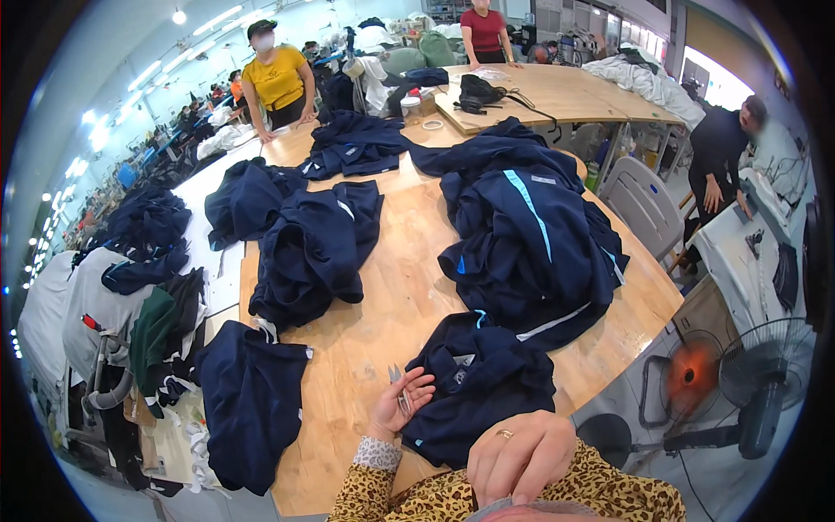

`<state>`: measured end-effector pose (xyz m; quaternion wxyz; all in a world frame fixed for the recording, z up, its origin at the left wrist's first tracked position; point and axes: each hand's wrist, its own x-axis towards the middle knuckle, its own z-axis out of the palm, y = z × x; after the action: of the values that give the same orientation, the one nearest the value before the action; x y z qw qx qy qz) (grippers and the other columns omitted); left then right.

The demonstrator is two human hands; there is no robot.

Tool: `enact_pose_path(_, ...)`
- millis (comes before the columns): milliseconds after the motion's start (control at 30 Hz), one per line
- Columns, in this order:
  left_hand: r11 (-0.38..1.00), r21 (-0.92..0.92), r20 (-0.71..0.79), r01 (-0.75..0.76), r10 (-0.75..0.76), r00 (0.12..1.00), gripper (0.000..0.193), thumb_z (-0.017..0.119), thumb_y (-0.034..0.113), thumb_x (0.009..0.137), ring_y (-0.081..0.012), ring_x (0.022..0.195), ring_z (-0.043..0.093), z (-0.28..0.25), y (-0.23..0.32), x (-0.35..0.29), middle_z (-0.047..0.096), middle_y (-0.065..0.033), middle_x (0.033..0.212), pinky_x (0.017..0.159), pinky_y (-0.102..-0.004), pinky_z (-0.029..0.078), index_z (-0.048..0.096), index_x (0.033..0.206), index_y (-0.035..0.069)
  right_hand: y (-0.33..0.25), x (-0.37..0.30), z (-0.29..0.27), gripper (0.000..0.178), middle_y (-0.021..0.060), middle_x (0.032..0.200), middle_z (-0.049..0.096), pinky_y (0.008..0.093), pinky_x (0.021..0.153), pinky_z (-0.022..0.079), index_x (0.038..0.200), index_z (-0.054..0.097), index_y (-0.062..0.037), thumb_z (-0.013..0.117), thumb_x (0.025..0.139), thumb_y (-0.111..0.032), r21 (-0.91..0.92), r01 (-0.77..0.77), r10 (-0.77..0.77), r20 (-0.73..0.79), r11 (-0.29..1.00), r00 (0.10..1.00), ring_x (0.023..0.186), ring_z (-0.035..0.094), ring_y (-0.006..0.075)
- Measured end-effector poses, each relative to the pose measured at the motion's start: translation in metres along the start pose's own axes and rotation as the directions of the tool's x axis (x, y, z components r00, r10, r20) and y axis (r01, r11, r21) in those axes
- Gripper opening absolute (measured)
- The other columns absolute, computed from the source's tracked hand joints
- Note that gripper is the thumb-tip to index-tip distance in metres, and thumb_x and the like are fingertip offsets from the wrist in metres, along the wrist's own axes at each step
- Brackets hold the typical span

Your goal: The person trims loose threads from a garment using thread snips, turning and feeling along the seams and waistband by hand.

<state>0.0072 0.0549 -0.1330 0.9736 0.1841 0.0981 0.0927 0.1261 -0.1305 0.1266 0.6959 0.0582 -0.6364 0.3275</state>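
My left hand is turned palm up at the near edge of the wooden table, its fingers loosely curled around small metal thread snips. Their blades point away from me. Beside that hand lies a navy blue garment, crumpled, with light blue trim and a pale printed patch. My right hand, wearing a ring, is raised close to me above the garment's near side. Its fingers are bent down and pressed together at a greyish edge at the bottom; what they pinch, if anything, is hidden.
A large heap of navy garments rises beyond, with more piles on the left. A navy piece hangs over the table's left side. At the right stand a grey chair and a fan. Several people work around the room.
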Motion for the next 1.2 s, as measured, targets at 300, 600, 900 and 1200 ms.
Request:
enact_pose_path(300, 0.994, 0.097, -0.117, -0.042, 0.053, 0.992, 0.043, 0.041, 0.028, 0.097, -0.0303, 0.101, 0.062, -0.005, -0.004, -0.001, 0.056, -0.0206, 0.121, 0.086, -0.0387, 0.053, 0.046, 0.129, 0.000, -0.012, -0.001, 0.008, 0.021, 0.0235, 0.096, 0.061, 0.0424, 0.066, 0.048, 0.099, 0.060, 0.0052, 0.046, 0.094, -0.011, -0.162, -0.069, 0.096, 0.168, 0.984, 0.981, 0.074, 0.058, 0.0348)
enact_pose_path(600, 0.995, 0.081, -0.064, -0.056, 0.062, 0.996, 0.040, 0.037, 0.028, 0.099, -0.0276, 0.096, 0.064, -0.008, -0.006, 0.003, 0.060, -0.0185, 0.117, 0.081, -0.0377, 0.055, 0.047, 0.127, 0.000, -0.044, 0.004, 0.015, 0.010, 0.0238, 0.087, 0.063, 0.0363, 0.060, 0.050, 0.094, 0.060, 0.0039, 0.055, 0.089, -0.003, -0.428, 0.151, -0.139, 0.060, 0.891, 0.989, 0.072, 0.064, 0.0318)
enact_pose_path(900, 0.991, 0.098, -0.090, -0.094, 0.102, 0.991, 0.041, 0.039, 0.029, 0.099, -0.0247, 0.095, 0.065, -0.013, -0.004, 0.000, 0.060, -0.0174, 0.117, 0.082, -0.0343, 0.055, 0.046, 0.129, 0.001, -0.051, 0.018, 0.022, 0.013, 0.0198, 0.084, 0.061, 0.0339, 0.057, 0.045, 0.098, 0.062, 0.0054, 0.058, 0.087, 0.001, -0.453, 0.277, -0.286, 0.049, 0.847, 0.957, 0.065, 0.057, 0.0264)
enact_pose_path(1200, 0.995, 0.046, -0.056, -0.091, 0.094, 0.994, 0.038, 0.042, 0.027, 0.098, -0.0312, 0.105, 0.060, -0.019, -0.004, 0.001, 0.055, -0.0209, 0.123, 0.090, -0.0412, 0.050, 0.051, 0.124, 0.001, -0.074, -0.037, 0.015, 0.023, 0.0225, 0.094, 0.065, 0.0346, 0.065, 0.051, 0.102, 0.063, 0.0021, 0.066, 0.086, -0.014, -0.457, -0.134, 0.123, -0.053, 0.879, 0.991, 0.079, 0.065, 0.0295)
